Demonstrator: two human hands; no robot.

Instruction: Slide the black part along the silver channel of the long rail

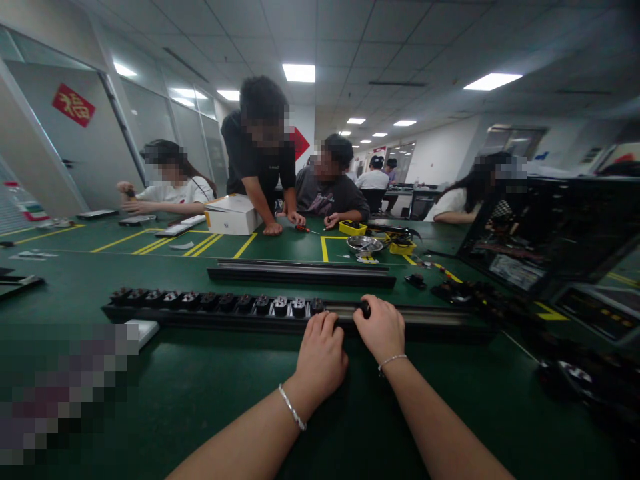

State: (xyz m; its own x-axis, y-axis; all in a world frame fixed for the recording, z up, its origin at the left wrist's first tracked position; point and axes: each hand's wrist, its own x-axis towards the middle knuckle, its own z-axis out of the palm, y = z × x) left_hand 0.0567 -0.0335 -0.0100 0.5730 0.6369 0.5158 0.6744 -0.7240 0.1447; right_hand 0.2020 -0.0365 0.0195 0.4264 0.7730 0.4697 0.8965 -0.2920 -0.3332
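Note:
A long black rail (200, 321), like a power strip housing, lies across the green table in front of me. Black socket modules (263, 305) sit in a row along its channel, from the left end to just past the middle. My left hand (323, 350) rests at the rail's front edge, fingers curled over it beside the last module (317, 305). Just to the right, my right hand (381, 327) pinches a small black piece (366, 309), apparently another socket module, over the bare channel. Its lower part is hidden by the fingers and rail.
A second black rail (300, 273) lies behind. Beyond are a metal bowl (365, 247), a yellow bin (353, 228) and a white box (233, 219). Strung black modules (575, 373) and a black open case (520, 227) stand right. Several people sit or lean around the table.

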